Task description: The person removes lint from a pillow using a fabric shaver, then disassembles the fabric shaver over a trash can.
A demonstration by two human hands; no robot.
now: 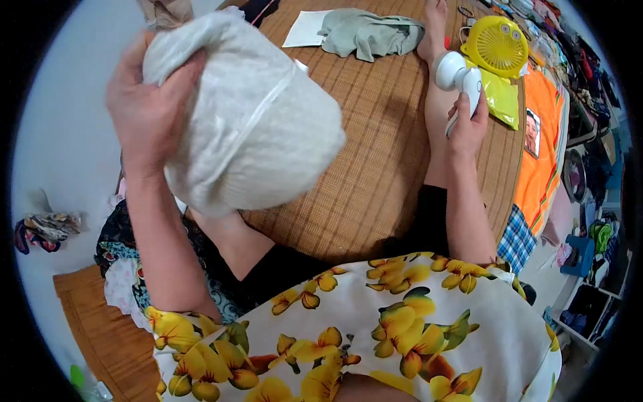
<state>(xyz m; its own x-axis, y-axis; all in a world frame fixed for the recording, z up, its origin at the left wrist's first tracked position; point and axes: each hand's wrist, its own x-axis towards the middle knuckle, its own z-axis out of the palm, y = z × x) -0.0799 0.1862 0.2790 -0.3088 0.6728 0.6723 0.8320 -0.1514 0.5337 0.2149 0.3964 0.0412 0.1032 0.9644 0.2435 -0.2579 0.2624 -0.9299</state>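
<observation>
On the left, my left hand [151, 100] grips the edge of a white fluffy cloth item [261, 127], holding it up above the woven mat [362, 147]. A pale seam runs across the item. At the right, my right hand [467, 127] is wrapped round the handle of a white device [459, 75] with a round head. The device is beside my bare lower leg and near a yellow fan. The two held things are apart.
The yellow fan [495, 47] stands by a yellow-green packet [501, 99]. A phone [532, 132] lies on orange cloth [544, 174]. A grey-green cloth [368, 32] rests at the mat's far side. Cluttered shelves line the right; clothes [124, 248] are piled left.
</observation>
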